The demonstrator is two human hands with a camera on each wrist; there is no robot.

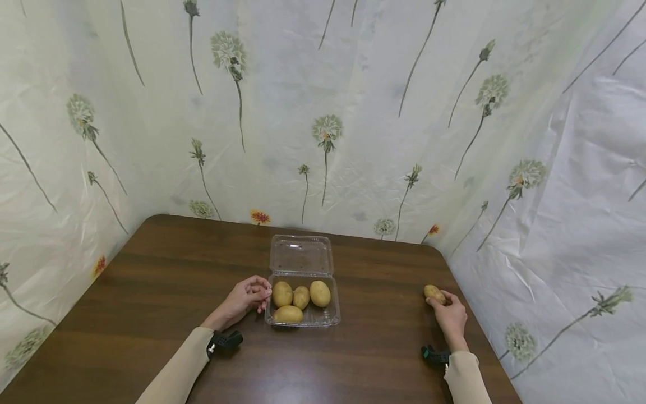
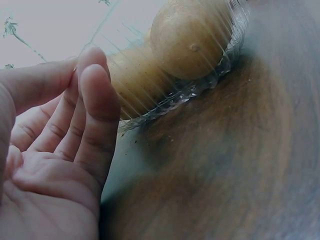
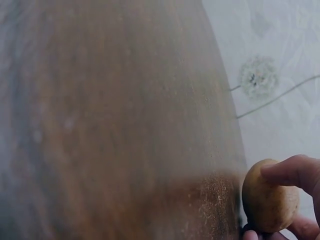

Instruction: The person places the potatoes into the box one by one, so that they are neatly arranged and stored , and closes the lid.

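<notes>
A clear plastic clamshell box [image 1: 330, 321] lies with its lid [image 1: 301, 255] folded back, and several potatoes [image 1: 320, 294] sit in its base. My left hand [image 1: 244, 300] is at the box's left side. In the left wrist view the thumb and forefinger of that hand [image 2: 65, 125] pinch the rim, close beside a potato [image 2: 192, 37] behind the ribbed wall. Well to the right of the box, my right hand [image 1: 451, 317] grips one potato [image 1: 434, 293]. Thumb and fingers lie around this potato [image 3: 270, 200] in the right wrist view.
The brown wooden table [image 1: 378, 348] has rounded far corners, and its right edge runs close by the right hand. A pale curtain with dandelion prints [image 1: 363, 140] hangs behind the table and along both sides. Each wrist wears a black strap [image 1: 224, 341].
</notes>
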